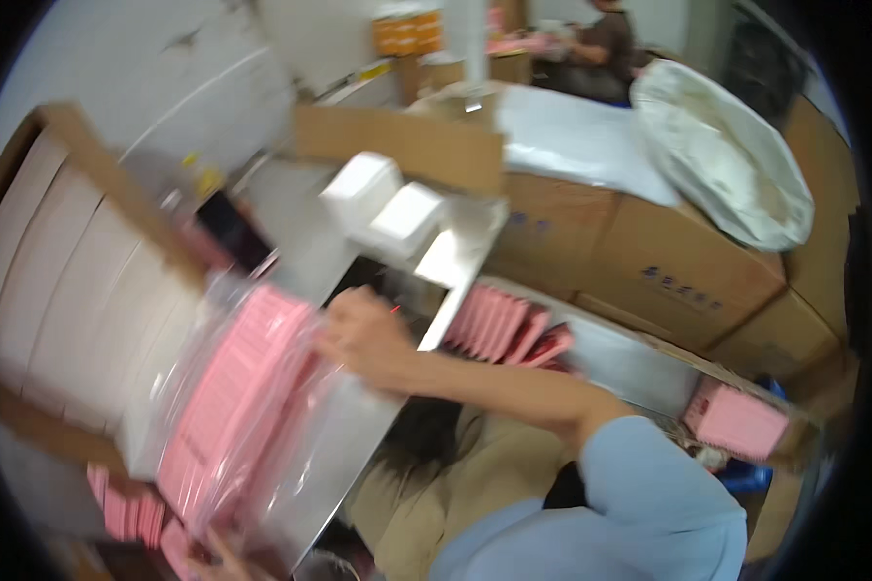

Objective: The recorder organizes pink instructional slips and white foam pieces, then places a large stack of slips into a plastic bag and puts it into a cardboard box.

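A long row of pink packs (233, 402) lies inside a clear plastic bag (305, 441) on the metal table, slanting from far right to near left. My right hand (366, 339) is closed at the far right side of the bag, its curled fingers gripping the film. At the lower edge my left hand (221, 560) touches the near end of the bag. Motion blurs its fingers, and part of that hand is out of the picture. Loose pink packs (131, 513) stand left of it.
A carton (68, 121) of white boxes stands at the left, beside a dark phone (233, 232). Two white boxes (407, 218) sit farther back. Pink packs (499, 324) fill a tray on my right, before large cartons (673, 276) and a white sack (727, 160). Another person (606, 44) is behind.
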`<control>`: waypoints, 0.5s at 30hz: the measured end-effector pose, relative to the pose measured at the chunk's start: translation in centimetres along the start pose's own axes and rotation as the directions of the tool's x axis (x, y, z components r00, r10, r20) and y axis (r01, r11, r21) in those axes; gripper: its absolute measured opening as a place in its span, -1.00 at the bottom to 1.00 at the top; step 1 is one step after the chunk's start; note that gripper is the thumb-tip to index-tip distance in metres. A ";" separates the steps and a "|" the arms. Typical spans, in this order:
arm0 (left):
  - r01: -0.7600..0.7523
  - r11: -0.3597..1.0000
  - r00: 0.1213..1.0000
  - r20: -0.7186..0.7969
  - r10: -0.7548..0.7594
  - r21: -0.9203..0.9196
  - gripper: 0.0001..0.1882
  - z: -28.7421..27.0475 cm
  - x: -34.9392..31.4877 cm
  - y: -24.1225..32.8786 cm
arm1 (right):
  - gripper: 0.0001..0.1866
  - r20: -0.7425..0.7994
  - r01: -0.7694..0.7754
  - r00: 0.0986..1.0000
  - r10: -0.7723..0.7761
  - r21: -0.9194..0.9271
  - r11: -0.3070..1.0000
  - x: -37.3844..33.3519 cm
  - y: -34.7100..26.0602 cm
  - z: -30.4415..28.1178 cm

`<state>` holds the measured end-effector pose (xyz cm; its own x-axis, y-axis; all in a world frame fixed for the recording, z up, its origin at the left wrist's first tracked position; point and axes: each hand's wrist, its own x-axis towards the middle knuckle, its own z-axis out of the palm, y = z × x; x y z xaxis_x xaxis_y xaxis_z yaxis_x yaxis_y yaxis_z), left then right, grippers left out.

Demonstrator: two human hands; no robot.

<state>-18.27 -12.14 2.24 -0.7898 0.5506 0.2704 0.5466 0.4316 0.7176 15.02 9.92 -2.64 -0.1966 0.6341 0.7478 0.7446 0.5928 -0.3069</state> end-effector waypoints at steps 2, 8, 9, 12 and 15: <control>-0.682 0.730 0.714 -0.245 0.656 -0.031 -0.51 3.4 0.9 -7.6 | -0.79 -0.351 0.142 0.930 -0.107 0.076 0.987 0.3 -2.6 -2.2; -0.878 0.425 0.477 0.344 0.809 0.220 -0.69 6.2 2.3 -2.0 | -0.85 0.529 -0.341 0.842 0.103 0.376 0.862 1.0 0.1 -0.6; -0.846 0.464 0.509 0.138 0.850 0.261 -0.66 7.5 3.1 -3.7 | -0.61 0.430 -0.227 0.903 -0.005 0.488 0.843 -0.4 3.2 1.9; -0.545 0.814 0.682 0.458 0.570 -0.202 -0.48 6.4 2.3 -1.2 | -0.42 0.254 -0.217 0.965 0.070 0.618 0.756 -0.4 -0.1 -0.5; -0.895 0.338 0.371 -0.066 0.926 -0.290 -0.49 7.9 0.1 3.7 | -0.33 0.047 -0.164 0.983 0.177 0.658 0.735 -2.2 -1.0 -4.8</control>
<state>-14.10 -4.80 -0.15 0.1951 0.5568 0.8074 0.8109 -0.5547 0.1865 17.74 5.54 -1.20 -0.0920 0.7517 0.6531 0.1597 0.6585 -0.7355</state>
